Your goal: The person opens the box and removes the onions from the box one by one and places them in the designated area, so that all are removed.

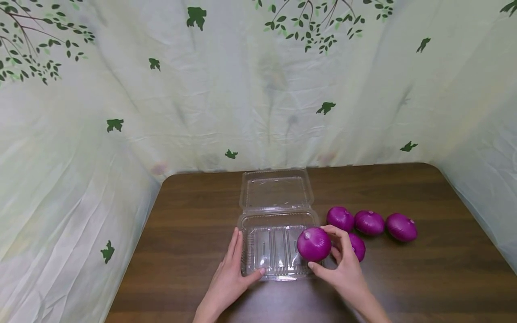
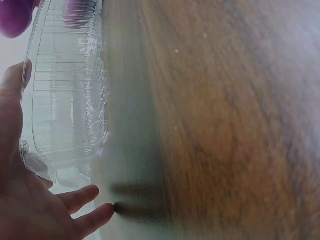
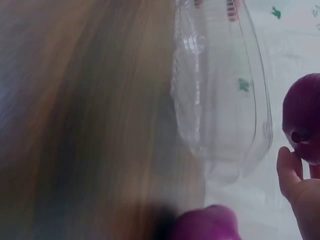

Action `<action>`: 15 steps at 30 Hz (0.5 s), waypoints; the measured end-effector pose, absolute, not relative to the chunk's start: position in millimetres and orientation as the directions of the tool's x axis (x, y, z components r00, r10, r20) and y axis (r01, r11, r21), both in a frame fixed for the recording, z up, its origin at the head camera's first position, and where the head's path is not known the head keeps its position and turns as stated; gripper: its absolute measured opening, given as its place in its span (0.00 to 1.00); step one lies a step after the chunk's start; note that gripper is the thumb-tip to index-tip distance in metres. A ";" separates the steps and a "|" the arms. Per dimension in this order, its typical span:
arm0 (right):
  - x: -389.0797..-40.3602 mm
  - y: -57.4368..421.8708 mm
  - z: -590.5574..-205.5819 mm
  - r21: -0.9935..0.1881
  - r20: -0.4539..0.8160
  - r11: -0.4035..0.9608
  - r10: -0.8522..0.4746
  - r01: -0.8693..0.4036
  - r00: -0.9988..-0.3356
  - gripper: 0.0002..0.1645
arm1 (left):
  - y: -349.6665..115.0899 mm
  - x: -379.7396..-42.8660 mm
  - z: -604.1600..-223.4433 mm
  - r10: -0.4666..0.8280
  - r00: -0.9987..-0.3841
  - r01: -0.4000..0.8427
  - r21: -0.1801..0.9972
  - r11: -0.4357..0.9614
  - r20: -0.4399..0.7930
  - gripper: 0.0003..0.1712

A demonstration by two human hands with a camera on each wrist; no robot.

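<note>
A clear plastic clamshell container [image 1: 247, 220] lies unfolded on the table, its lid [image 1: 277, 190] laid back toward the far edge. My left hand [image 1: 228, 280] rests against its near left corner, fingers fairly straight along the side and thumb at the front rim. In the left wrist view two fingertips [image 2: 97, 217] reach down beside the container wall. Between thumb and fingers my right hand [image 1: 343, 267] grips a purple onion [image 1: 313, 244], which overlaps the base's right rim in the head view. The right wrist view also catches this onion [image 3: 302, 115] above rim height.
Several more purple onions sit right of the container: one [image 1: 357, 246] partly hidden behind my right hand, others in a row farther back [image 1: 340, 219], including the rightmost onion [image 1: 401, 227]. Pale leaf-print curtains [image 1: 274, 112] surround the dark wooden table [image 1: 169, 287].
</note>
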State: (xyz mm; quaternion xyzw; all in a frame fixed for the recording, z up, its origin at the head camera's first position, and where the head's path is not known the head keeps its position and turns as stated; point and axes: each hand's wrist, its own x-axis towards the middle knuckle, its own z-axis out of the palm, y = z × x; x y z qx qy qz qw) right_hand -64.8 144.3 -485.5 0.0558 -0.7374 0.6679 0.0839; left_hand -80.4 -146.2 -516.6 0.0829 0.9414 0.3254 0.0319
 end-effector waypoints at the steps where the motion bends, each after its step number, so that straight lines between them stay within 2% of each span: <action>1: -63.5 146.6 -486.2 -0.974 0.204 0.106 0.029 -0.200 -0.978 0.53 | -146.3 -80.2 -516.7 0.175 -0.985 0.133 0.619 0.774 -0.008 0.67; 10: -53.0 170.8 -486.8 -0.948 0.250 0.215 0.055 -0.233 -0.967 0.53 | -147.0 -79.2 -517.6 0.174 -0.985 0.129 0.612 0.780 -0.015 0.67; 15: -50.2 184.8 -481.1 -0.946 0.256 0.223 0.074 -0.235 -0.964 0.53 | -147.7 -79.6 -516.7 0.176 -0.984 0.128 0.612 0.780 -0.019 0.67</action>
